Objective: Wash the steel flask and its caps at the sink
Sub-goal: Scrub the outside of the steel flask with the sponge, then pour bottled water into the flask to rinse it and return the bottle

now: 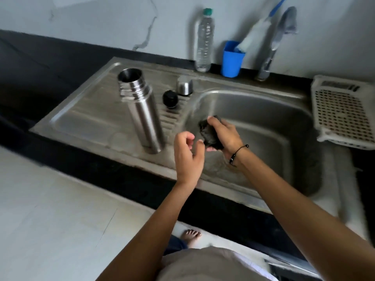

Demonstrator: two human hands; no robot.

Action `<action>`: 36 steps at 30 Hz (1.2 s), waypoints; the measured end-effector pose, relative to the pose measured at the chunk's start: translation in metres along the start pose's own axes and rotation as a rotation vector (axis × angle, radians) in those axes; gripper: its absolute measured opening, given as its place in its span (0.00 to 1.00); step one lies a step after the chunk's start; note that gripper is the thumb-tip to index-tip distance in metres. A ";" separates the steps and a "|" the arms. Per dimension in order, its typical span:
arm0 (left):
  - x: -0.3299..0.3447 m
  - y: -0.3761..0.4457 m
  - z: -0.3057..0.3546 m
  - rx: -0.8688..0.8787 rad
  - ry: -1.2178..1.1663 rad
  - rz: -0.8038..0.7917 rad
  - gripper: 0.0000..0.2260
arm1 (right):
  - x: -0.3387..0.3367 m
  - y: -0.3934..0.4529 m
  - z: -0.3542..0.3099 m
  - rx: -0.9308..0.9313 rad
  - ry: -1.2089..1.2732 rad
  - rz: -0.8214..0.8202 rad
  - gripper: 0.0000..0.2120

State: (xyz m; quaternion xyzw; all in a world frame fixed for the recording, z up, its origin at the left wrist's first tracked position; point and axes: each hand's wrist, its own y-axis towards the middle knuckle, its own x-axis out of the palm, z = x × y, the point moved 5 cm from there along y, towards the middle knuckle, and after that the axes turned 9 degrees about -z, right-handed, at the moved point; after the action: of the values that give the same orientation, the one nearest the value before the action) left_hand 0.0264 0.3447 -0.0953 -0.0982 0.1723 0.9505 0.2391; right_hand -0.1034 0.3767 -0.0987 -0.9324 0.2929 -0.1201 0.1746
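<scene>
**Flask uncapped on the drainboard, scrubber in hand**

The steel flask [142,110] stands open-mouthed on the sink [263,102] drainboard; what it holds cannot be seen. At its 2 o'clock sit the black inner cap [170,98] and steel outer cap [184,85]. Over the basin, the right hand [223,132] grips a dark scrubber [209,132]; the left hand [187,155] is loosely curled, holding nothing. At 1 o'clock, a blue cup [231,61] holds a brush [253,31].

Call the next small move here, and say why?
Probably the left hand reaches for the steel flask on the drainboard. The right hand already grips a dark scrubber over the basin, the left is open and empty, and the flask stands uncapped, its black inner cap and steel outer cap beside it, all untouched.
</scene>
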 end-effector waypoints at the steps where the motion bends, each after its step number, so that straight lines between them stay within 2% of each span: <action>1: 0.014 0.007 0.004 -0.001 -0.012 -0.037 0.06 | -0.019 -0.004 -0.001 -0.002 0.015 0.041 0.09; 6: 0.090 0.034 0.027 -0.055 -0.037 -0.294 0.06 | -0.117 -0.031 -0.017 -0.057 0.058 0.266 0.01; 12: 0.189 0.056 0.074 0.114 0.005 -0.631 0.04 | -0.226 -0.062 -0.060 -0.176 0.086 0.559 0.08; 15: 0.229 0.071 0.095 0.152 0.051 -0.734 0.06 | -0.275 -0.060 -0.080 -0.221 -0.045 0.683 0.08; 18: 0.265 0.088 0.108 0.177 0.113 -0.814 0.07 | -0.314 -0.047 -0.093 -0.205 -0.320 0.763 0.11; 22: 0.293 0.104 0.112 0.205 0.187 -0.882 0.09 | -0.336 -0.015 -0.097 -0.127 -0.746 0.734 0.15; 26: 0.313 0.122 0.102 0.205 0.253 -0.892 0.09 | -0.352 0.028 -0.077 0.143 -1.183 0.570 0.23; 30: 0.320 0.132 0.085 0.170 0.269 -0.898 0.08 | -0.354 0.041 -0.059 0.270 -1.234 0.524 0.26; 36: 0.304 0.130 0.063 0.072 0.245 -0.897 0.10 | -0.354 0.039 -0.052 0.421 -1.237 0.361 0.28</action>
State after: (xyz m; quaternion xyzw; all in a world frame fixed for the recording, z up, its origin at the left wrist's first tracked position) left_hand -0.3070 0.3886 -0.0822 -0.2659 0.1728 0.7281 0.6077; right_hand -0.4227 0.5415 -0.1096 -0.7122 0.2606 0.4120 0.5051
